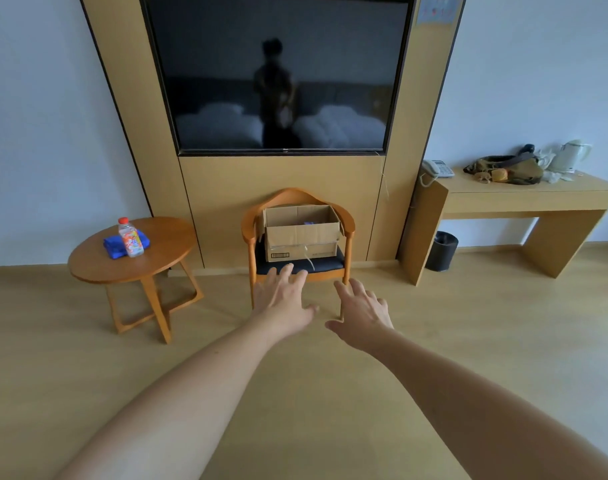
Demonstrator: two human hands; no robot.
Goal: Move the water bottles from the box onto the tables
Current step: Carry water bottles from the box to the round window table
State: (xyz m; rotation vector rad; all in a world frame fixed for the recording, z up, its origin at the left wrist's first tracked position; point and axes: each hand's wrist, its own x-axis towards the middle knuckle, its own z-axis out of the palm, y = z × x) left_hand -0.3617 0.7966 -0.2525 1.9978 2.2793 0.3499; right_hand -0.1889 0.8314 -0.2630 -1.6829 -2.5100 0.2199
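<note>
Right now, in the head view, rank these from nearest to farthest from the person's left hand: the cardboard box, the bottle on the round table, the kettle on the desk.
From the left hand:
1. Cardboard box, on the chair just beyond the fingertips.
2. Bottle, upright on the round table, off to the left.
3. Kettle, on the desk, far right by the wall.

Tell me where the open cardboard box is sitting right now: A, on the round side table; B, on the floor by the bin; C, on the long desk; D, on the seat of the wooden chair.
D: the cardboard box rests on the dark seat of the wooden chair below the TV, with both empty hands reaching toward it.
</note>
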